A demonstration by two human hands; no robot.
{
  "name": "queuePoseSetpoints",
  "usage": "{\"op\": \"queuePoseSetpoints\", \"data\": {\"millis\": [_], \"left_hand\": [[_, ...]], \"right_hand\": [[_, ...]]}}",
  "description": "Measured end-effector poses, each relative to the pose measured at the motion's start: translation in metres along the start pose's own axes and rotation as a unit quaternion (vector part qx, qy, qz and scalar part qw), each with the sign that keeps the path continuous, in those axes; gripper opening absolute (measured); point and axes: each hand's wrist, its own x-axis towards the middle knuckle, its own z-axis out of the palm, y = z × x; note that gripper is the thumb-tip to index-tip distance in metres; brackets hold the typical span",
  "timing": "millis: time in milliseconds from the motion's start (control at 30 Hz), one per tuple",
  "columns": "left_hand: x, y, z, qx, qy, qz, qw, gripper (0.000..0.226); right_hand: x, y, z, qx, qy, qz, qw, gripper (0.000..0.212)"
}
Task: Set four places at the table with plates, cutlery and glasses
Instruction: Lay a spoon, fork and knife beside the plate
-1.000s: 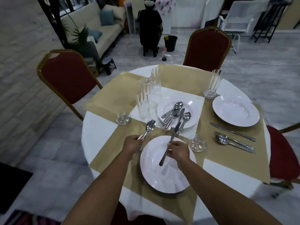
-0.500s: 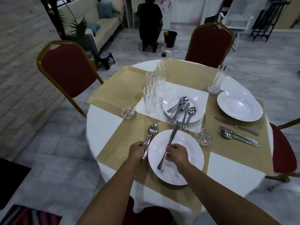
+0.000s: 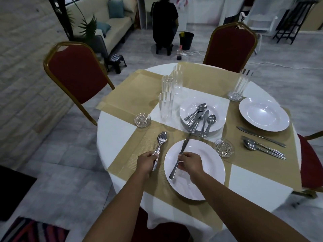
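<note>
A white plate (image 3: 209,172) lies on the near gold placemat (image 3: 132,154). My left hand (image 3: 146,163) grips a fork and spoon (image 3: 161,139) together, left of that plate, their heads pointing away from me. My right hand (image 3: 189,162) holds a knife (image 3: 183,147) over the plate, blade pointing away. A stack of plates (image 3: 218,110) at the table's middle carries several loose pieces of cutlery (image 3: 199,117). At the right, another plate (image 3: 264,114) has a knife (image 3: 260,136), a spoon and fork (image 3: 262,148) beside it and a tall glass (image 3: 242,85) behind it.
Three tall glasses (image 3: 167,102) stand left of the stacked plates. Small glass coasters sit at the left (image 3: 142,119) and beside the near plate (image 3: 224,147). Red chairs stand at the left (image 3: 75,72), far side (image 3: 230,44) and right (image 3: 311,163). A person sits far back (image 3: 164,20).
Both hands have drawn slightly nearer to me with their cutlery; the fork and spoon sit lower over the placemat. The camera has shifted, so the table appears further right.
</note>
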Motion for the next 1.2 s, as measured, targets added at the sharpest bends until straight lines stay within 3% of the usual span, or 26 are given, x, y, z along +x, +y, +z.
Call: {"op": "queuePoseSetpoints", "data": {"millis": [167,400,633,767,1200], "left_hand": [[0.014,-0.006,-0.026,0.007,0.054,-0.010,0.998,0.023],[0.020,-0.012,-0.049,0.083,0.087,0.014,0.993,0.020],[0.020,-0.013,-0.054,0.116,0.109,0.034,0.987,0.020],[0.017,-0.011,-0.064,0.170,0.151,0.051,0.972,0.023],[0.018,-0.024,-0.071,0.135,0.124,0.065,0.981,0.022]], "right_hand": [[-0.005,-0.011,0.026,-0.031,-0.022,-0.022,0.999,0.009],[-0.012,-0.024,0.063,-0.131,-0.045,-0.072,0.988,0.028],[-0.006,-0.018,0.098,-0.249,-0.053,-0.108,0.961,0.013],[-0.004,-0.014,0.109,-0.296,-0.034,-0.116,0.948,0.024],[0.002,-0.009,0.116,-0.318,0.011,-0.113,0.941,0.027]]}}
